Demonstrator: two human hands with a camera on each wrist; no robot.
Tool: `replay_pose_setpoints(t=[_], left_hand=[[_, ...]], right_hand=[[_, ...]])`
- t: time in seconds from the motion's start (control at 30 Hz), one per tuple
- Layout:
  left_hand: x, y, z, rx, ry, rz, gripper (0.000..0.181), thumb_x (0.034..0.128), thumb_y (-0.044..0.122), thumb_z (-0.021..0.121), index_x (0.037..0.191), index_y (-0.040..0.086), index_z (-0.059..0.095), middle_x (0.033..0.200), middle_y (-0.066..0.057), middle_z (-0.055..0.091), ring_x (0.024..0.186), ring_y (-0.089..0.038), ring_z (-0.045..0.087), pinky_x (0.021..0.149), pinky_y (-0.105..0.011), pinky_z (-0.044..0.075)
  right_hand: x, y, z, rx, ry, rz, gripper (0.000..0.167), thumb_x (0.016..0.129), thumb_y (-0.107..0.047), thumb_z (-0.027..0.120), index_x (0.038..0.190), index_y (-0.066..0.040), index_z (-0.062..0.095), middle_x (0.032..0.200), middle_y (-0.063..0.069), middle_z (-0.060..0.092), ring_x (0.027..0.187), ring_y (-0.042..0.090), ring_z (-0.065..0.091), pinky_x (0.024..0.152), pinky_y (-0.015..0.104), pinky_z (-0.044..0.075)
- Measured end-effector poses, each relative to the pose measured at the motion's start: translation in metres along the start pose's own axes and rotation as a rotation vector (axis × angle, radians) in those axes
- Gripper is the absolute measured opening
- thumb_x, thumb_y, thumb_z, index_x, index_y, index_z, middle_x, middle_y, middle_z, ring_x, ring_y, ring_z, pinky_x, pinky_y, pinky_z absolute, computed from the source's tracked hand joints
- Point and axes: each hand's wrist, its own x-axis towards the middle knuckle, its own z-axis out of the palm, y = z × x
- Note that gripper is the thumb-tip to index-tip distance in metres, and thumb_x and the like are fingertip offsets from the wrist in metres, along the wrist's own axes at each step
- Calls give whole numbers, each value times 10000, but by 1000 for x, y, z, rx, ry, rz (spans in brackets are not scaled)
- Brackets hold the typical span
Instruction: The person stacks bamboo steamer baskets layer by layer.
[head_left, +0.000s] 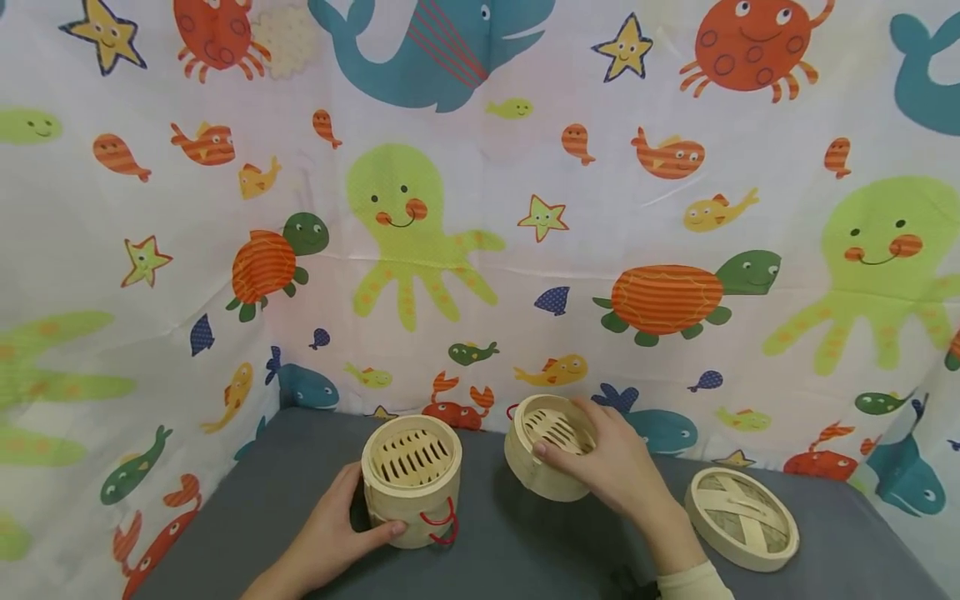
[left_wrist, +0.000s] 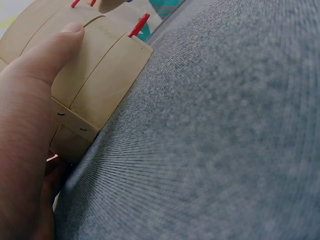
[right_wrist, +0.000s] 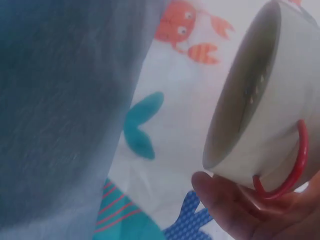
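A bamboo basket point(head_left: 534, 465) is held tilted above the grey table point(head_left: 510, 558), clamped between the right hand's point(head_left: 611, 454) thumb and fingers. Between eight and nine o'clock from it, an upright basket stack point(head_left: 408, 493) is gripped by the left hand point(head_left: 337, 527). Toward four o'clock, a round lid point(head_left: 742, 518) is seen.

Gap was left between steamer stack point(head_left: 408, 493) and raised, tilted basket point(head_left: 534, 468); stack's side of gap was intruded on by red loops point(head_left: 453, 527). Space was left beneath basket, above grey tabletop point(head_left: 491, 550). Stack's left side was obstructed by left hand point(head_left: 330, 529), basket's right by right hand point(head_left: 606, 457). Route from basket to woven lid point(head_left: 742, 518) was crossed by right forearm point(head_left: 667, 533). Rear was bounded by printed curtain point(head_left: 510, 333).
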Motion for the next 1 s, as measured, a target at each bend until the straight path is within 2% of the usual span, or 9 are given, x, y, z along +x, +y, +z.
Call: replay_pose_setpoints(t=[0.1, 0.17, 0.27, 0.4, 0.63, 0.83, 1.0], left_hand=[[1, 1, 2, -12, 5, 15, 1018, 840, 608, 920, 1626, 189, 427, 1541, -61, 517, 1463, -314, 501, 1186, -635, 415], [2, 1, 3, -20, 15, 32, 1018, 840, 588, 928, 1630, 190, 425, 1547, -63, 515, 1462, -313, 501, 1183, -632, 418], [3, 2, 2, -27, 28, 53, 1012, 848, 567, 931, 1636, 187, 421, 1550, -61, 513, 1456, -306, 503, 1174, -625, 427], [2, 2, 2, -19, 36, 50, 1019, 841, 579, 931, 1633, 185, 423, 1538, -40, 517, 1444, -278, 510, 1165, -609, 444], [2, 0, 3, -7, 30, 47, 1022, 849, 588, 922, 1639, 181, 418, 1542, -40, 514, 1446, -273, 510, 1164, -595, 452], [-1, 1, 2, 0, 30, 35, 1019, 846, 584, 926, 1631, 168, 426, 1538, -66, 516, 1444, -311, 512, 1161, -612, 449], [-2, 1, 1, -6, 32, 48, 1008, 851, 574, 926, 1629, 165, 431, 1540, -65, 517, 1443, -303, 514, 1160, -607, 450]], right_hand=[[2, -9, 0, -13, 34, 10, 954, 818, -888, 719, 1549, -295, 566, 1377, 118, 650, 1228, 353, 622, 939, 636, 539], [4, -16, 1, -20, 57, 5, 952, 813, -894, 718, 1539, -295, 575, 1321, 108, 668, 1185, 343, 624, 902, 610, 545], [8, -26, 4, -24, 74, -5, 991, 813, -895, 715, 1552, -250, 578, 1353, 116, 675, 1220, 377, 612, 930, 647, 536], [11, -39, 10, -11, 61, -9, 1051, 820, -880, 718, 1580, -169, 569, 1482, 158, 628, 1321, 438, 582, 1022, 716, 495], [12, -56, 24, 19, 40, -21, 1031, 812, -854, 748, 1552, -152, 602, 1441, 174, 632, 1287, 404, 603, 1022, 678, 510], [13, -71, 31, 50, 4, -36, 1099, 781, -864, 770, 1585, -138, 581, 1513, 197, 601, 1363, 445, 581, 1071, 701, 484], [16, -83, 37, 39, 7, -62, 1070, 782, -850, 776, 1553, -127, 609, 1491, 198, 620, 1330, 455, 602, 1046, 698, 496]])
